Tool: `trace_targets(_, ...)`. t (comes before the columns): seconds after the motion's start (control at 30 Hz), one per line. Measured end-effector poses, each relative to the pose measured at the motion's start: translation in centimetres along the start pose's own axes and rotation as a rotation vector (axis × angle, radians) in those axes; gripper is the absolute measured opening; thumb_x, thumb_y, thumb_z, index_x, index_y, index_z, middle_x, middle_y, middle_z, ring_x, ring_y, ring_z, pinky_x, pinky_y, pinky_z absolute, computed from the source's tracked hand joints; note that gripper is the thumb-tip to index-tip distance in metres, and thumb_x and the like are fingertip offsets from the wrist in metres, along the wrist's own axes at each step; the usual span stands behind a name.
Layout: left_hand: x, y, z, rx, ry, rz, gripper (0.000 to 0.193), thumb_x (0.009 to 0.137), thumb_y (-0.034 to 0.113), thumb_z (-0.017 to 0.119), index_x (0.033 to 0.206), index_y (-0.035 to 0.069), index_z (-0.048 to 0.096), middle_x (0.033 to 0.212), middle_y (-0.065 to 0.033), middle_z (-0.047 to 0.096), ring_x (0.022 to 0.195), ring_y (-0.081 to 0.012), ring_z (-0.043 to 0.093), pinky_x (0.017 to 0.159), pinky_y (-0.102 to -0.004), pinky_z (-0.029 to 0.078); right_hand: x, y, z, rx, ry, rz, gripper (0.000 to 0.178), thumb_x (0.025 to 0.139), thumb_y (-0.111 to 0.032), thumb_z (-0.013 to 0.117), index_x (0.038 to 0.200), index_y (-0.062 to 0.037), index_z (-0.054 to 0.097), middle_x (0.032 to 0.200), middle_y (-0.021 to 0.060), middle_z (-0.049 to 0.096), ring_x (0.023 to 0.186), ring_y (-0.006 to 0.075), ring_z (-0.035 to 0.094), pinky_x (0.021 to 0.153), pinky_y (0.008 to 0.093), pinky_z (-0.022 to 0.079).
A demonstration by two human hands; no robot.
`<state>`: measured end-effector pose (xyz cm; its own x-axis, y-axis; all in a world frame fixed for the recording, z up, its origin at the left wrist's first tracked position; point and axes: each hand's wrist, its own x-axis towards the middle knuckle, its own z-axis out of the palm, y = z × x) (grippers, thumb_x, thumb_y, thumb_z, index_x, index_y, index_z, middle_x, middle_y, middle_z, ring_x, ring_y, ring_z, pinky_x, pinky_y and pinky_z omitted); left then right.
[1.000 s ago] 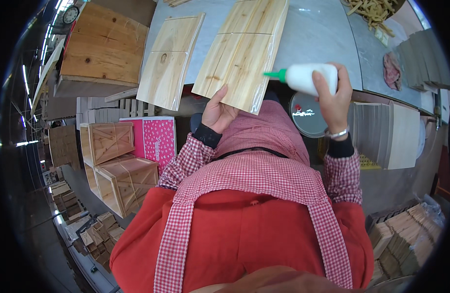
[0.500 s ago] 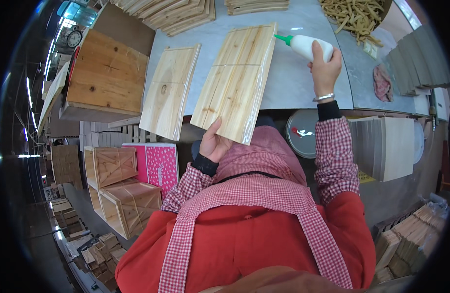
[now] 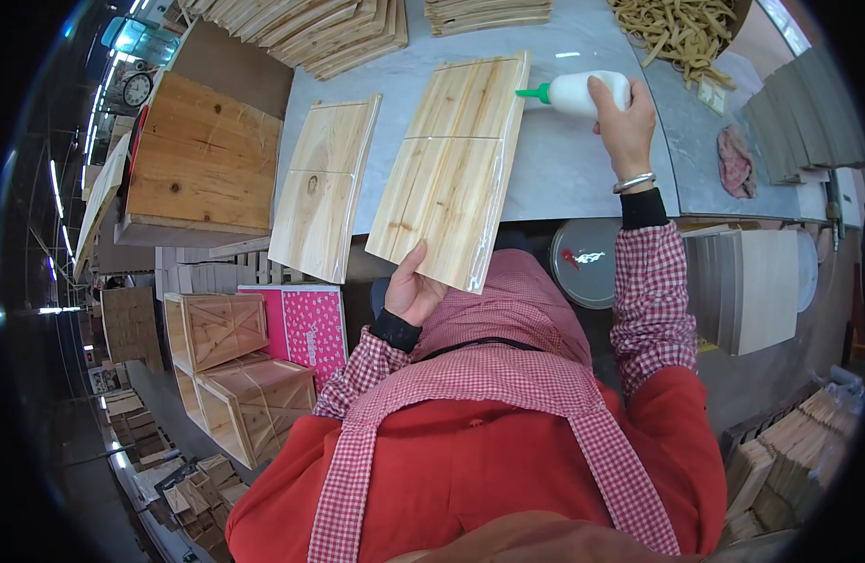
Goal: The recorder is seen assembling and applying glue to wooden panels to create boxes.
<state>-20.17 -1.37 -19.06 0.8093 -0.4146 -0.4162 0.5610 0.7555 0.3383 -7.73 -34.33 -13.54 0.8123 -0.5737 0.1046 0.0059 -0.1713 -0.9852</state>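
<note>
My left hand (image 3: 415, 289) grips the near end of a pale wooden panel (image 3: 451, 169), thumb on top and fingers underneath. The panel lies partly on the table and juts over its front edge. A cross groove runs over it, and a shiny wet strip of what looks like glue follows its right edge. In my right hand (image 3: 626, 127) is a white squeeze bottle (image 3: 578, 93) with a green nozzle, held sideways. Its tip points left at the panel's right edge, near the far end. Left of this panel lies another grooved wooden panel (image 3: 324, 188), also shiny along its right edge.
Stacked wooden boards (image 3: 348, 38) stand at the table's far side. A heap of yellowish strips (image 3: 676, 33), a pink cloth (image 3: 735, 161) and grey panels (image 3: 808, 113) are on the right. A wooden box (image 3: 202, 150) is at left; a round lidded bucket (image 3: 582, 267) stands below the table edge.
The bottle's nozzle has shifted slightly nearer me along the panel's right edge. The shiny strip now reaches farther toward the far end. My left hand keeps its hold.
</note>
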Motion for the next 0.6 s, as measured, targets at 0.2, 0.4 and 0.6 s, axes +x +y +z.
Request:
trace_targets(0.2, -0.3, -0.2, 0.5, 0.019, -0.02, -0.016, 0.053, 0.095, 0.018, 0.051, 0.141, 0.005, 0.026, 0.14, -0.0153, 0.041, 0.129, -0.0278, 0.043, 0.107, -0.0454, 0.037, 4.2, 2.7, 1.5, -0.006, 0.217, -0.074, 0.051, 0.075, -0.038, 0.073, 0.098, 0.0046, 0.056, 0.084, 0.0196, 0.065, 0.082, 0.0333, 0.064, 0.076, 0.0409, 0.05)
trace_targets(0.4, -0.4, -0.4, 0.4, 0.016, -0.007, 0.009, 0.053, 0.095, 0.018, 0.051, 0.14, 0.005, 0.026, 0.139, -0.0158, 0.042, 0.128, -0.0278, 0.044, 0.107, -0.0447, 0.038, 5.0, 2.9, 2.0, -0.106, 0.25, -0.163, 0.054, 0.074, -0.04, 0.073, 0.098, 0.0044, 0.056, 0.084, 0.0206, 0.065, 0.08, 0.0353, 0.064, 0.077, 0.0418, 0.049)
trace_targets(0.6, 0.1, -0.3, 0.6, -0.009, 0.002, -0.011, 0.053, 0.094, 0.018, 0.053, 0.14, 0.004, 0.03, 0.139, -0.0145, 0.043, 0.128, -0.0276, 0.043, 0.108, -0.0447, 0.035, -0.2, 0.8, -2.3, 0.128, 0.086, -0.019, 0.035, 0.083, -0.03, 0.068, 0.091, 0.0013, 0.056, 0.078, 0.0094, 0.061, 0.053, 0.0163, 0.059, 0.043, 0.0255, 0.047)
